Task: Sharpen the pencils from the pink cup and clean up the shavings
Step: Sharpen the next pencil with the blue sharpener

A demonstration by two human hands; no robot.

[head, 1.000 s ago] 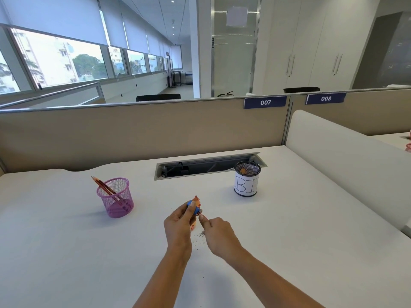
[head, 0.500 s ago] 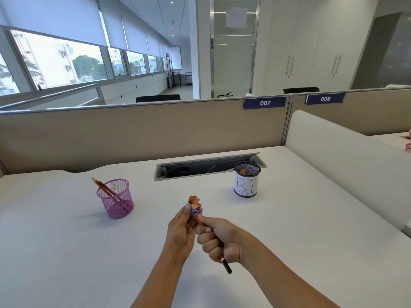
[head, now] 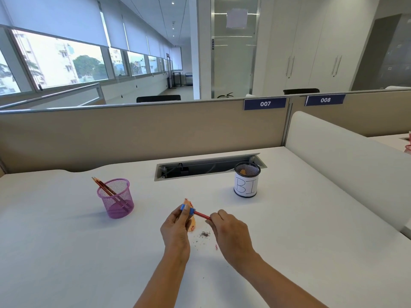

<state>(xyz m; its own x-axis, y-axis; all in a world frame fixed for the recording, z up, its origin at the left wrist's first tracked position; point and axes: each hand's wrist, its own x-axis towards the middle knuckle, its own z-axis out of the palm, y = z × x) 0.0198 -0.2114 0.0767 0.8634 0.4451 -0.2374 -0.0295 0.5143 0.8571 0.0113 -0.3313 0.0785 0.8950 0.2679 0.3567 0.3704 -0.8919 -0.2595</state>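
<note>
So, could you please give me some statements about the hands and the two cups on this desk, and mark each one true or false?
1. The left hand holds the blue sharpener. True.
2. The right hand holds nothing. False: it pinches the red pencil, whose tip is in the sharpener.
3. The pink cup has pencils in it. True.
4. The pink cup stands to the right of the cup labelled BI. False: it stands to the left of it.
5. Dark dust lies on the table between the hands. True.
</note>
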